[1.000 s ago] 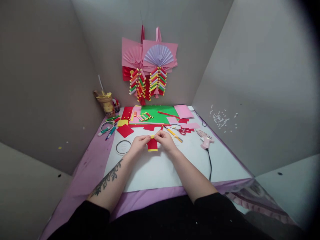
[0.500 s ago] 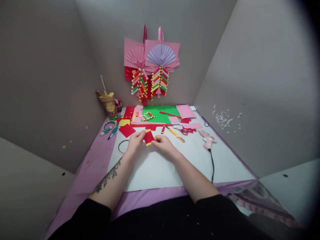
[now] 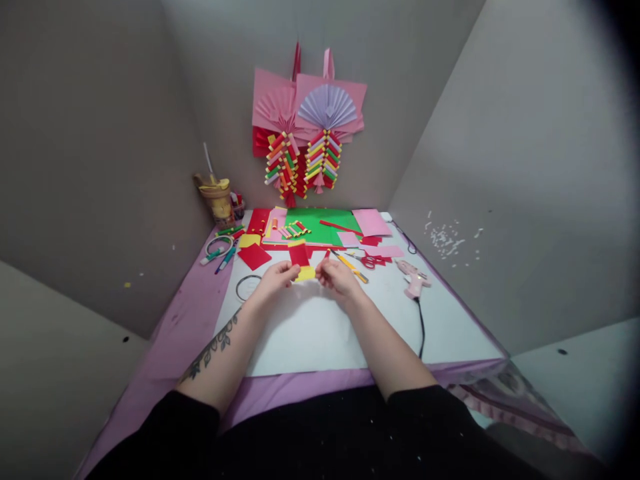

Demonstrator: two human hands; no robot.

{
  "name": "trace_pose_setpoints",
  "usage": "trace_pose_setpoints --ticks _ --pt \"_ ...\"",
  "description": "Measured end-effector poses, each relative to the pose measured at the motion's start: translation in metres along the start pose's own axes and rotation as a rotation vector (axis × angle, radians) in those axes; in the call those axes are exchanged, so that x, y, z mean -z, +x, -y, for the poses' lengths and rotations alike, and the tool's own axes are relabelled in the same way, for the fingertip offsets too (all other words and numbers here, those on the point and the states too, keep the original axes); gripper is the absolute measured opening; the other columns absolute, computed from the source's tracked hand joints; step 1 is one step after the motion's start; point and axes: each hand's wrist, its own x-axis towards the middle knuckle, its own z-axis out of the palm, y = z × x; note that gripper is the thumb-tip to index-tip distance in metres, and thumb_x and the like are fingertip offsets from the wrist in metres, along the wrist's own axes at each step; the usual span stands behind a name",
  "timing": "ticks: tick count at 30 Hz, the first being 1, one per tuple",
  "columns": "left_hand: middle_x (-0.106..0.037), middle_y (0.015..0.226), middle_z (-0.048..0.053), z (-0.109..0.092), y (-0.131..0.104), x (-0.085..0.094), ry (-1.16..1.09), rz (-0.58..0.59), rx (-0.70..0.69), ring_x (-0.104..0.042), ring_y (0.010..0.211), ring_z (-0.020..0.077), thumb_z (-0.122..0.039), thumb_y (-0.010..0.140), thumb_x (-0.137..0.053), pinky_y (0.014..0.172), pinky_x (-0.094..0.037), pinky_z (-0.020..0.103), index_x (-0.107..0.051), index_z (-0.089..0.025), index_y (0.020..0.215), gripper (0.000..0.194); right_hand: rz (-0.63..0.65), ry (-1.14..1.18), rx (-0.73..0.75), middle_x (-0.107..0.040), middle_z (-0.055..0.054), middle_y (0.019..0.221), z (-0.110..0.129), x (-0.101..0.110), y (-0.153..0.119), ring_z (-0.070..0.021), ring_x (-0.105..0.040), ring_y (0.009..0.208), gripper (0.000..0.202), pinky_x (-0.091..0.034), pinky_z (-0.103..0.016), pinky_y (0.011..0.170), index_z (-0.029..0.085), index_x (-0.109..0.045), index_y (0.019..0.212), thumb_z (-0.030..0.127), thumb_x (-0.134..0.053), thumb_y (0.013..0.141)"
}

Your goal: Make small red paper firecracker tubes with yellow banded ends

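Note:
A small red paper piece with yellow edges is raised over the white work surface. My left hand pinches its lower left side between thumb and fingers. At its lower right, my right hand is closed by the yellow end, with the fingertips bunched together; whether they grip the paper cannot be made out. Behind my right hand lies a yellow cutter, with red-handled scissors beside it. A red paper square is left of the piece.
A pink glue gun with a black cord lies at the right. Green paper with small paper rolls is at the back. A black ring, tape roll and pens are at the left. Paper decorations hang on the wall.
The red piece has turned so that a wider yellow strip shows at its lower edge. My right hand has shifted slightly right and its fingers have curled in. The view has moved a little.

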Motion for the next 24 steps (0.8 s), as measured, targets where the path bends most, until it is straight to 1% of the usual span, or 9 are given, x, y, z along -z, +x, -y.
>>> trace_pose_setpoints --ticks 4,7,10,12,16,18,21,22,24 --pt "-0.044 0.054 -0.005 -0.004 0.006 0.010 -0.165 -0.285 0.028 -0.036 0.046 0.0059 -0.047 0.063 -0.067 0.045 -0.025 0.020 -0.046 -0.018 0.060 0.036 -0.362 0.079 0.120 -0.058 -0.002 0.055 0.002 0.030 0.013 -0.0068 -0.041 0.041 0.044 -0.025 -0.020 0.038 0.016 -0.058 0.069 0.060 -0.060 0.065" --pt "-0.045 0.056 -0.005 -0.006 0.010 0.017 -0.265 -0.372 0.044 -0.038 0.048 0.0059 -0.047 0.060 -0.069 0.045 -0.027 0.018 -0.046 -0.018 0.062 0.038 -0.451 0.001 0.178 -0.056 0.000 0.053 -0.002 0.043 0.021 -0.0064 -0.038 0.039 0.043 -0.022 -0.021 0.037 0.016 -0.059 0.068 0.059 -0.060 0.065" --pt "-0.046 0.057 -0.004 -0.007 0.011 0.019 -0.233 -0.379 0.031 -0.039 0.049 0.0061 -0.048 0.059 -0.070 0.045 -0.027 0.018 -0.047 -0.017 0.062 0.038 -0.394 -0.091 0.187 -0.056 -0.001 0.055 -0.007 0.040 0.023 -0.0072 -0.039 0.041 0.042 -0.024 -0.021 0.037 0.016 -0.060 0.069 0.058 -0.058 0.066" --pt "-0.047 0.056 -0.004 -0.008 0.009 0.017 -0.120 -0.338 -0.004 -0.039 0.049 0.0064 -0.048 0.060 -0.069 0.045 -0.027 0.018 -0.049 -0.017 0.060 0.037 -0.295 -0.157 0.199 -0.057 -0.001 0.059 -0.008 0.032 0.020 -0.0077 -0.041 0.043 0.040 -0.027 -0.021 0.039 0.016 -0.061 0.072 0.056 -0.057 0.068" --pt "-0.044 0.050 -0.005 -0.009 0.002 0.009 0.105 -0.166 -0.064 -0.037 0.048 0.0077 -0.046 0.063 -0.068 0.045 -0.026 0.020 -0.055 -0.016 0.056 0.034 0.005 -0.255 0.235 -0.061 -0.001 0.075 -0.008 0.008 0.009 -0.0097 -0.048 0.055 0.036 -0.037 -0.022 0.049 0.018 -0.062 0.089 0.049 -0.062 0.070" --pt "-0.045 0.048 -0.004 -0.009 -0.001 0.004 0.146 -0.085 -0.047 -0.038 0.048 0.0082 -0.045 0.064 -0.068 0.045 -0.025 0.021 -0.058 -0.015 0.055 0.032 0.087 -0.258 0.256 -0.061 0.000 0.075 -0.008 -0.003 0.004 -0.0112 -0.051 0.059 0.033 -0.039 -0.023 0.054 0.019 -0.060 0.088 0.044 -0.065 0.068" --pt "-0.054 0.054 -0.002 -0.005 -0.001 -0.003 0.139 -0.007 -0.009 -0.046 0.050 0.0096 -0.044 0.067 -0.066 0.045 -0.029 0.020 -0.063 -0.015 0.064 0.030 0.030 -0.288 0.284 -0.055 0.002 0.065 -0.011 -0.014 0.000 -0.0118 -0.049 0.057 0.023 -0.040 -0.024 0.055 0.019 -0.054 0.076 0.040 -0.062 0.072" --pt "-0.059 0.060 0.000 -0.003 -0.001 -0.004 0.108 -0.007 0.005 -0.050 0.053 0.0108 -0.044 0.067 -0.066 0.046 -0.031 0.020 -0.064 -0.015 0.072 0.030 -0.022 -0.331 0.308 -0.053 0.002 0.063 -0.012 -0.015 0.000 -0.0119 -0.048 0.057 0.020 -0.039 -0.024 0.055 0.019 -0.053 0.074 0.038 -0.059 0.075" --pt "-0.066 0.075 0.004 0.000 0.001 -0.008 -0.009 -0.047 0.048 -0.058 0.060 0.0135 -0.047 0.069 -0.065 0.048 -0.037 0.020 -0.062 -0.017 0.095 0.040 -0.136 -0.482 0.418 -0.052 0.002 0.064 -0.012 -0.014 -0.001 -0.0130 -0.048 0.059 0.015 -0.040 -0.025 0.057 0.020 -0.052 0.073 0.034 -0.054 0.078"
